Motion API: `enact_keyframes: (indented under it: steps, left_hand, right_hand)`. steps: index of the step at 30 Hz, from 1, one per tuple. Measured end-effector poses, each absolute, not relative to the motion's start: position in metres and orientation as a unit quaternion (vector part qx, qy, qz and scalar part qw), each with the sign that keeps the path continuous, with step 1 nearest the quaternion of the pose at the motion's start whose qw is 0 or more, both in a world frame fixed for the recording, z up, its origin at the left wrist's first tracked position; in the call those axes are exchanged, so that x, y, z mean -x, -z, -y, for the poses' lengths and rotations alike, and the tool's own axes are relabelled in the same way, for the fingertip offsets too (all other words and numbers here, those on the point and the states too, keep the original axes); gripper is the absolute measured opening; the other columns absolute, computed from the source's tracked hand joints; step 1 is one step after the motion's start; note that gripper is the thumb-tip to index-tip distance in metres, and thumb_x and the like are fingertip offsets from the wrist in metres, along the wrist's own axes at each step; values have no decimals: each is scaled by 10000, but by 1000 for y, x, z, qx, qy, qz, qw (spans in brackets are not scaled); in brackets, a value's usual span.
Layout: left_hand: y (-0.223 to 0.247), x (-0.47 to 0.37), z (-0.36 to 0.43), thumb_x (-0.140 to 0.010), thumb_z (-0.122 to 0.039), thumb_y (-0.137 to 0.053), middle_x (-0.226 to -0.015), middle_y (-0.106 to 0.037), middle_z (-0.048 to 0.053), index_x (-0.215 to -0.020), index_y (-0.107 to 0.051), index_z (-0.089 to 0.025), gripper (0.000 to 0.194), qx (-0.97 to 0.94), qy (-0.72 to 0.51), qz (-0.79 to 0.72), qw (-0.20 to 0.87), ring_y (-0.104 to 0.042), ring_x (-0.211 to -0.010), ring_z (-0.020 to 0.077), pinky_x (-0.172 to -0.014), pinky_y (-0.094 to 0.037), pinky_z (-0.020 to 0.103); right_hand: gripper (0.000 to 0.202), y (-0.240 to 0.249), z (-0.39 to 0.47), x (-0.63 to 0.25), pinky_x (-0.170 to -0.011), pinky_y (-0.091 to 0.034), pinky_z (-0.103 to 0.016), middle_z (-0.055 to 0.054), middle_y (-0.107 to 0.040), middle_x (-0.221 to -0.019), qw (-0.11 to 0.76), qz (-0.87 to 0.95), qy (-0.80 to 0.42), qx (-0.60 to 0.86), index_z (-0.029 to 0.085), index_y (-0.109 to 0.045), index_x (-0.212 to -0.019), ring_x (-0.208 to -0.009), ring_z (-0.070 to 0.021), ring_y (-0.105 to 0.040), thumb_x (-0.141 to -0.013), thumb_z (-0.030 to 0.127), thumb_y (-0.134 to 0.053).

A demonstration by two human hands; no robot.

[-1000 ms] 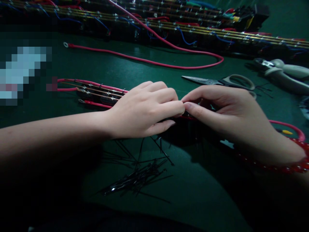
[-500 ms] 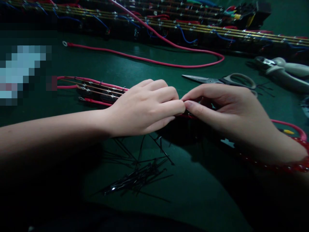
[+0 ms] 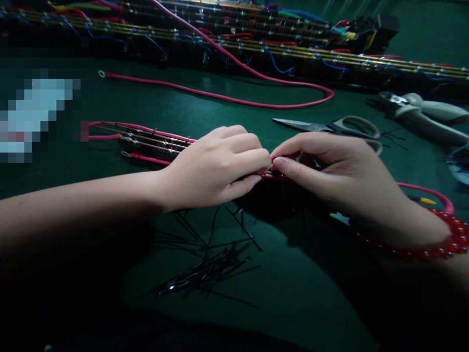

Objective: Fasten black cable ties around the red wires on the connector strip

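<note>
Left hand (image 3: 223, 164) is curled palm-down over a blk pack (image 3: 137, 144) w/ thin metal strips & red wire, mid-counter (image 3: 315, 278); its hold is hidden. Right hand (image 3: 330, 166): thumb & index tips near-closed beside the left's fingers; can't tell what, if anything, is pinched. Blk ties (image 3: 205, 271) piled twd the near edge. Scissors (image 3: 300, 125), pliers (image 3: 425, 123) & a clear item (image 3: 459, 165), poss. a container, contents unclear, sit twd the right edge; red cable (image 3: 161, 82) twd the far edge.

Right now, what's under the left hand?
A dark assembly runs under the left hand. Its left end shows, with red cable along the far edge and a ring-ended red lead along the near edge. The hand covers the middle; details there can't be seen.
</note>
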State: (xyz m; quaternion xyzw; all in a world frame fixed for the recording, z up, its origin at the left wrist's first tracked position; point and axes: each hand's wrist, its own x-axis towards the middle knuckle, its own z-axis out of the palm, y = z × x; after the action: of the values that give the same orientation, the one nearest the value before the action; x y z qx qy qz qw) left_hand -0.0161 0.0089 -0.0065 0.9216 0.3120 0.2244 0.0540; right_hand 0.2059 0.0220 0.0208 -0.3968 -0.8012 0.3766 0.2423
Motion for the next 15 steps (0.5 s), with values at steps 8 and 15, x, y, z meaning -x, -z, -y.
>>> enact_keyframes:
  steps: [8,15]
  left_hand:
    - [6,16,-8,-914,-160,-522,-1036,-642,56,-1008,-624,-213,148,-923,-225,-310,48,-593,-990,225,-878,-519,401]
    - [8,18,-7,-904,-133,-532,-1106,-631,39,-1127,-624,-283,284,-931,-201,-306,5,-569,-1037,228,-874,-509,387]
  right_hand:
    - [85,-16,-28,-208,-708,-507,-371,-39,-737,-873,253,823,-340,378,263,-763,-847,-785,-212,-654,-883,301,-695]
    - [121,-17,-29,-207,-703,-509,-362,-40,-747,-864,250,827,-347,365,264,-784,-795,-788,-220,-662,-861,350,-729]
